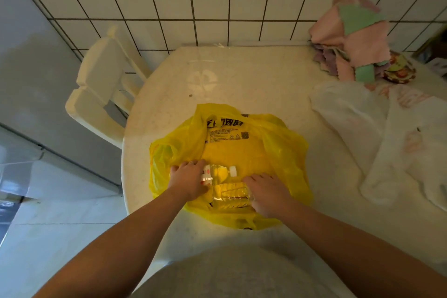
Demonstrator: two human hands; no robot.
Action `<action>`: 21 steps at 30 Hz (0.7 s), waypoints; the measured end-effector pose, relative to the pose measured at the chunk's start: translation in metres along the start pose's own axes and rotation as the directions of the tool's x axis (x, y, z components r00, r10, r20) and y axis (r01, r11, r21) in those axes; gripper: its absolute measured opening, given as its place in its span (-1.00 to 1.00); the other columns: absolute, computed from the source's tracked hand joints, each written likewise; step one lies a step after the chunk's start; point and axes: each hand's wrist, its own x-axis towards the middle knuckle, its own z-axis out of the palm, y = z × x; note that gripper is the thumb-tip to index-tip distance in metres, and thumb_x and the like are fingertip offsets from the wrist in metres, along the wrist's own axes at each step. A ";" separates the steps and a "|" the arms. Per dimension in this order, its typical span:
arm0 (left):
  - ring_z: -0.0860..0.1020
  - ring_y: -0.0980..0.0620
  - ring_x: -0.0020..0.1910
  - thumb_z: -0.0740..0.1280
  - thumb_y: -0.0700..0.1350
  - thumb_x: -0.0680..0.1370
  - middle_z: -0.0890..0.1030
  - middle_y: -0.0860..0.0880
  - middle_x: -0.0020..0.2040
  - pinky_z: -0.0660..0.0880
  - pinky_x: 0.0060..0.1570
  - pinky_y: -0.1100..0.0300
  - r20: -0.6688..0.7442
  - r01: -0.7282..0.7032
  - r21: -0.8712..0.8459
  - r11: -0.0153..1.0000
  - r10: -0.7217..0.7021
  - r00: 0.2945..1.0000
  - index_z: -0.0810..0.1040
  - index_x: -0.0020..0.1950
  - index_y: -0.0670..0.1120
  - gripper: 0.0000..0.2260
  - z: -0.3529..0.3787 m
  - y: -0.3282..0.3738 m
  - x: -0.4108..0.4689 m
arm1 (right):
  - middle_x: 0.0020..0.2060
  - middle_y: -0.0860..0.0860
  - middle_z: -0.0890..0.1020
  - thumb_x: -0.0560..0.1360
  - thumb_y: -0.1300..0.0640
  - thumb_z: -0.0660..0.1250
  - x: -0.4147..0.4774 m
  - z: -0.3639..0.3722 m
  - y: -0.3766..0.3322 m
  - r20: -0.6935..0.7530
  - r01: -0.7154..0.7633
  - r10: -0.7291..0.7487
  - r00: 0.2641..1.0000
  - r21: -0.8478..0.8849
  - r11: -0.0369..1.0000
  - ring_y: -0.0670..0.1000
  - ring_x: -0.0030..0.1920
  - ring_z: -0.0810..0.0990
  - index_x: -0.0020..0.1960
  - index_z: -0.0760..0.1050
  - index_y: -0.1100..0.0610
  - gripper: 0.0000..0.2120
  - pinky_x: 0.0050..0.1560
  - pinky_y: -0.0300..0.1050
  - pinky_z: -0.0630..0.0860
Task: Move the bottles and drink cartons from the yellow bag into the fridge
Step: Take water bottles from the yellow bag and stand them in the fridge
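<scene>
The yellow plastic bag [242, 143] lies open and flattened on the round table [242, 75], close to me. Two clear bottles lie inside it. The upper bottle [219, 172] has a white cap pointing right and a white-and-red label at its left end. My left hand [188, 182] grips it at that label. The lower bottle [229, 197] lies crosswise just below it, and my right hand [267, 195] curls over its right end. I see no drink carton in the bag.
The grey fridge [31, 75] stands to the left, its door closed. A white chair [101, 94] sits between fridge and table. A white plastic bag [362, 143] and a pile of pastel cloths [353, 38] occupy the table's right side. The wall behind is tiled.
</scene>
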 end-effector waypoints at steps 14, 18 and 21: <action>0.50 -0.12 0.18 0.40 0.36 0.25 0.58 -0.01 0.13 0.41 0.16 -0.13 -0.332 -0.065 -0.533 0.843 -0.138 0.933 0.39 0.28 0.11 -0.33 -0.035 -0.021 -0.020 | 0.14 -0.13 0.51 0.40 0.10 0.52 -0.032 -0.034 -0.008 -0.317 -0.020 0.358 0.879 0.724 0.690 -0.05 0.14 0.49 0.33 0.39 -0.03 -0.45 0.11 -0.11 0.47; 0.51 -0.04 0.18 0.48 0.34 0.23 0.56 0.06 0.19 0.48 0.14 -0.11 -0.390 -0.174 -0.726 0.665 -0.190 0.901 0.39 0.29 0.12 -0.29 -0.042 -0.010 -0.033 | 0.03 -0.17 0.56 0.40 0.19 0.55 -0.036 -0.053 -0.018 -0.300 0.069 0.496 0.815 0.900 0.431 -0.30 0.02 0.54 0.22 0.36 -0.08 -0.47 -0.08 -0.42 0.46; 0.51 0.07 0.18 0.59 0.14 0.32 0.54 0.12 0.20 0.47 0.07 0.08 -0.438 -0.260 -0.798 0.544 -0.228 0.869 0.41 0.29 0.09 -0.38 -0.054 0.005 -0.048 | 0.05 -0.07 0.62 0.36 0.21 0.58 -0.040 -0.065 -0.021 -0.270 0.181 0.545 0.794 0.960 0.212 -0.14 0.06 0.62 0.20 0.40 -0.03 -0.47 -0.02 -0.21 0.57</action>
